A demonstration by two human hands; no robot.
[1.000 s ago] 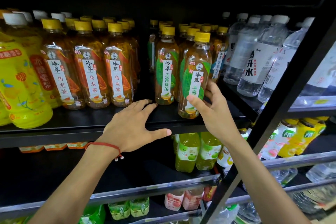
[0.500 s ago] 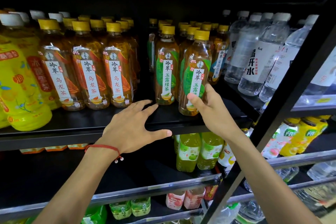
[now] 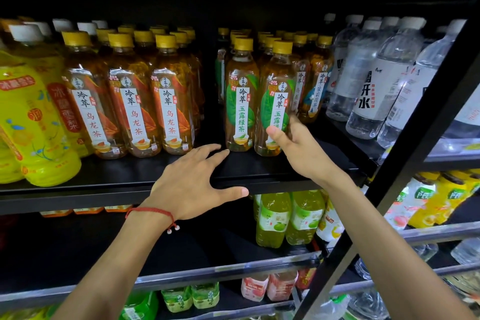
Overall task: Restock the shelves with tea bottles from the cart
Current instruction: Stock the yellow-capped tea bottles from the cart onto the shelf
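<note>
- the right hand [image 3: 296, 153] grips a clear plastic tea bottle with a yellow cap and green leaf label [image 3: 275, 101]; the thumb presses the lower front of the label and the fingers [image 3: 294, 122] curl round its right side.
- this bottle stands at the front of the black shelf board [image 3: 104, 176], its base just below the thumb; i cannot tell whether it rests fully on the board.
- just left of the thumb, touching or nearly touching the held bottle, stands a matching green-label tea bottle [image 3: 240, 96].
- the left hand [image 3: 192, 184] holds nothing: it lies flat on the shelf board, fingers straight and spread, thumb along the front edge.
- its fingertips [image 3: 218, 147] lie near the base of the matching bottle, apart from it.
- a red string bracelet with small beads [image 3: 153, 212] circles the left wrist.
- left of the left fingertips stand amber tea bottles with orange labels [image 3: 171, 101].
- right of the right fingers stand clear water bottles with white caps [image 3: 368, 86].
</note>
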